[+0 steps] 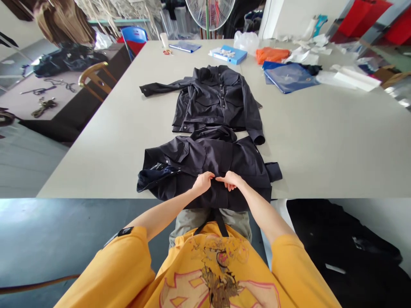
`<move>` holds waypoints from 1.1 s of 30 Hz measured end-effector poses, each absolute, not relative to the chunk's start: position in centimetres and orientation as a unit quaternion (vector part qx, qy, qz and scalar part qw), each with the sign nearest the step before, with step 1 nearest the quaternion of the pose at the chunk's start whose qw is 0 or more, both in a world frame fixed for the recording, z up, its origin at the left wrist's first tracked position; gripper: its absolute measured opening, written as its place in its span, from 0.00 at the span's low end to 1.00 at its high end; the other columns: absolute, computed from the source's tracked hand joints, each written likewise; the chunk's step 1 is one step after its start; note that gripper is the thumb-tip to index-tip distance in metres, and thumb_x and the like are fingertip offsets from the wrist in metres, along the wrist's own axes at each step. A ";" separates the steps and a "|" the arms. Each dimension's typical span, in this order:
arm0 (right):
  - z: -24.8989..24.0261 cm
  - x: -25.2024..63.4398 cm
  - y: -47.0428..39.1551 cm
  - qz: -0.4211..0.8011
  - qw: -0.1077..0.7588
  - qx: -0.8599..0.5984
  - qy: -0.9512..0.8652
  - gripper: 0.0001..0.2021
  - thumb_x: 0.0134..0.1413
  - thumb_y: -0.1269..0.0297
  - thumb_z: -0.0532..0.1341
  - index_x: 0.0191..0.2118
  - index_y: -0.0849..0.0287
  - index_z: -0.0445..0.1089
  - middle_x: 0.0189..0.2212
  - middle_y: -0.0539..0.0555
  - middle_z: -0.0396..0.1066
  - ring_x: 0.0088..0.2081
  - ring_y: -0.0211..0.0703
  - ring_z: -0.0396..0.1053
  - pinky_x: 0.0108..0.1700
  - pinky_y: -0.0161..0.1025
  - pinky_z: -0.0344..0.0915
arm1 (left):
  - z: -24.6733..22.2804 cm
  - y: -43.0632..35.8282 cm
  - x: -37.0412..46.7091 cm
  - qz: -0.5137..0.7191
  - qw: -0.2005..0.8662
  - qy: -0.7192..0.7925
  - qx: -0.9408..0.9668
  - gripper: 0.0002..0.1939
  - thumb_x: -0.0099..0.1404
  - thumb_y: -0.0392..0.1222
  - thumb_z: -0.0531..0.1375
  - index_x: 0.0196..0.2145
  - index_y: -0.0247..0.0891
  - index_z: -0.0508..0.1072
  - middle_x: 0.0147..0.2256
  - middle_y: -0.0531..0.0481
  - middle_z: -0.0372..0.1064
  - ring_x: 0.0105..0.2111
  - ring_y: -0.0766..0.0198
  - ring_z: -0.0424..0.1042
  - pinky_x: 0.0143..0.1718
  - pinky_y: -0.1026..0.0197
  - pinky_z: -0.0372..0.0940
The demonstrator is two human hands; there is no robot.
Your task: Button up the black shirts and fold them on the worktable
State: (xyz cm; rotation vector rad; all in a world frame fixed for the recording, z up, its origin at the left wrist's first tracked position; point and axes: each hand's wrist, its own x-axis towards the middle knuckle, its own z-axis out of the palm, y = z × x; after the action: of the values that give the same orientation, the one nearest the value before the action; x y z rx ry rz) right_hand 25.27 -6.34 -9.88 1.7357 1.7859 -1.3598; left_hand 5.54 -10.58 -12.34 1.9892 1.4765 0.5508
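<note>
A dark jacket [244, 164] lies sideways at the table's front edge, its collar at the left and its lower part hanging slightly over the edge. My left hand [204, 182] is closed in a pinch on its front, near the middle. Just to the right, my right hand [230, 180] rests on the same jacket, index finger pointing toward the left hand and the other fingers curled; whether it grips cloth is too small to tell. Beyond them a second dark jacket [213, 96] lies buttoned, one sleeve stretched out to the left.
On the pale table [321, 141] are blue folders [289, 78], an orange bundle [272, 54], a blue box [229, 54] and white scraps. A fan [210, 13] stands behind. Dark garments [346, 252] are piled below right; a wooden chair [96, 79] stands left.
</note>
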 end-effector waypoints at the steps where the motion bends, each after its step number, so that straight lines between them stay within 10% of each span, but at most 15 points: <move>1: -9.8 25.1 -6.3 -0.469 0.156 0.607 0.622 0.37 0.55 0.29 0.55 0.22 0.63 0.75 0.21 0.60 0.77 0.20 0.39 0.73 0.26 0.32 0.68 | -12.3 -10.0 5.7 0.215 0.305 0.573 0.730 0.21 0.61 0.23 0.47 0.41 0.37 0.76 0.40 0.48 0.77 0.38 0.64 0.77 0.46 0.59 0.72; 15: -11.1 24.5 -5.4 -0.462 0.218 0.596 0.619 0.23 0.66 0.62 0.56 0.19 0.60 0.73 0.15 0.51 0.72 0.19 0.37 0.73 0.28 0.31 0.69 | -12.7 -5.3 15.6 0.270 0.272 0.503 0.775 0.17 0.64 0.26 0.49 0.37 0.38 0.76 0.38 0.46 0.72 0.41 0.60 0.71 0.50 0.54 0.69; 24: -11.4 24.2 -5.4 -0.454 0.215 0.620 0.602 0.20 0.65 0.56 0.60 0.27 0.65 0.76 0.18 0.51 0.74 0.24 0.37 0.75 0.32 0.31 0.70 | -13.8 -5.5 14.2 0.293 0.248 0.484 0.786 0.14 0.66 0.29 0.50 0.35 0.37 0.74 0.36 0.46 0.70 0.39 0.60 0.69 0.47 0.55 0.67; 33: -11.7 23.9 -5.8 -0.410 0.214 0.627 0.627 0.18 0.59 0.71 0.62 0.17 0.61 0.72 0.13 0.51 0.70 0.25 0.42 0.77 0.30 0.31 0.69 | -13.5 -5.8 14.0 0.285 0.255 0.468 0.797 0.15 0.69 0.32 0.47 0.34 0.38 0.73 0.35 0.47 0.70 0.38 0.60 0.68 0.45 0.55 0.63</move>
State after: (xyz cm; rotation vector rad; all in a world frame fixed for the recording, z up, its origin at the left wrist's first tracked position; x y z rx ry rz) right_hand 23.91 -5.80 -11.67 1.7391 1.7385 -1.1382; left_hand 13.95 -5.78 -13.52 2.1638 1.2709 0.7754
